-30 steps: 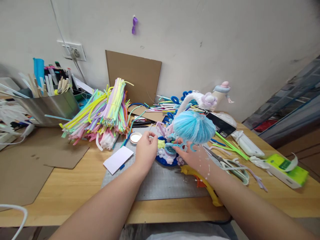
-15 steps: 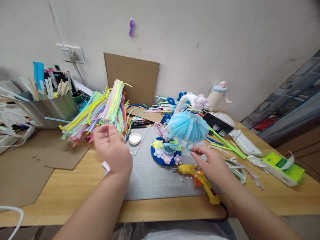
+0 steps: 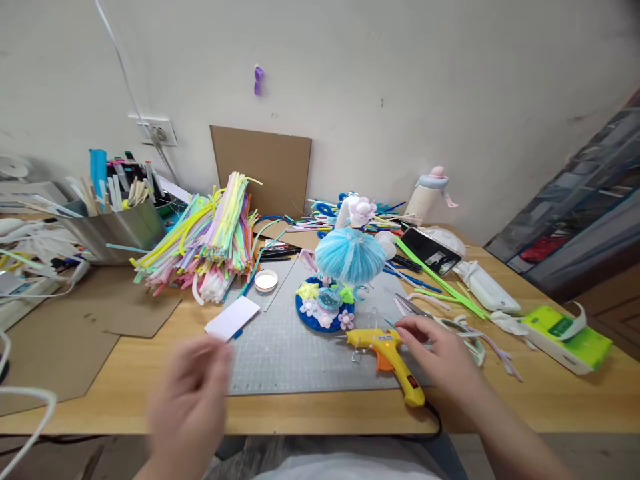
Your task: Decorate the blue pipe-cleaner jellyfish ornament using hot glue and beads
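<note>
A fuzzy blue ball craft (image 3: 343, 257) stands on a round blue base (image 3: 323, 310) with small flowers and a star, on a grey cutting mat (image 3: 300, 347). A yellow glue gun (image 3: 387, 353) lies on the mat in front of it. My right hand (image 3: 440, 350) rests just right of the glue gun, fingertips touching its top, fingers loosely bent. My left hand (image 3: 193, 400) hovers near the table's front edge, blurred by motion.
A heap of pastel pipe cleaners (image 3: 205, 237) lies at the back left by a metal tub of tools (image 3: 113, 223). A white card (image 3: 233, 317), a small tin lid (image 3: 265, 280), scissors (image 3: 450, 327), a phone (image 3: 430, 250) and a green box (image 3: 573, 337) lie around.
Both hands left the craft. My left hand swung left, then back toward me. My right hand drew back and came down beside the glue gun. The view shifted slightly.
</note>
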A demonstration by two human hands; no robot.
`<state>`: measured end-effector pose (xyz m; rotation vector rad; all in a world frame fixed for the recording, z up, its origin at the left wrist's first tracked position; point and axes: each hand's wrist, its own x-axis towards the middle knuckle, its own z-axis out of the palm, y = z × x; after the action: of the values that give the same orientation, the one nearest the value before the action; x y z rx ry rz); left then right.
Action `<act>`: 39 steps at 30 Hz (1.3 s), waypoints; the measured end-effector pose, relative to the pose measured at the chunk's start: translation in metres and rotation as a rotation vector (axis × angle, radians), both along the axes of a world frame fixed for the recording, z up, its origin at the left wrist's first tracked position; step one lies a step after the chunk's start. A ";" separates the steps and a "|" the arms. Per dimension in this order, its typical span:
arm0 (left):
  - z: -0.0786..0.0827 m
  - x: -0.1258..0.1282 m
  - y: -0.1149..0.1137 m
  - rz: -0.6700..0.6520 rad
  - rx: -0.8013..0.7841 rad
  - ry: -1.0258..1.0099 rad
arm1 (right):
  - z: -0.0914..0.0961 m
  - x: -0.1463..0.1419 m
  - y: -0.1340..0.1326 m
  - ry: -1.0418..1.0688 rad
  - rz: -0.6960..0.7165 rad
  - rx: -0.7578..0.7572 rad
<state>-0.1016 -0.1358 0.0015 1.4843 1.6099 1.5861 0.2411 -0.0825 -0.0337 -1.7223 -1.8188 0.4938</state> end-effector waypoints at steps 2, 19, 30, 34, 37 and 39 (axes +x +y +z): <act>-0.012 0.017 0.022 -0.130 -0.198 0.243 | 0.002 -0.003 -0.003 0.017 0.004 -0.006; -0.027 0.102 0.107 -0.015 -0.162 0.668 | 0.011 -0.016 -0.017 0.089 0.051 -0.004; -0.027 0.107 0.115 0.050 -0.158 0.748 | 0.006 -0.014 -0.016 0.091 0.047 0.012; -0.026 0.099 0.116 0.004 -0.123 0.701 | 0.003 -0.012 -0.017 0.089 0.048 0.005; -0.024 0.094 0.117 -0.061 -0.080 0.552 | 0.003 -0.011 -0.018 0.092 0.037 0.001; -0.023 0.092 0.118 -0.116 -0.093 0.284 | 0.003 -0.012 -0.018 0.089 0.035 0.013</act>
<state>-0.0093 -0.0177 -0.0218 1.7802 1.6864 1.2647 0.2295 -0.1008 -0.0311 -1.6359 -1.7878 0.5629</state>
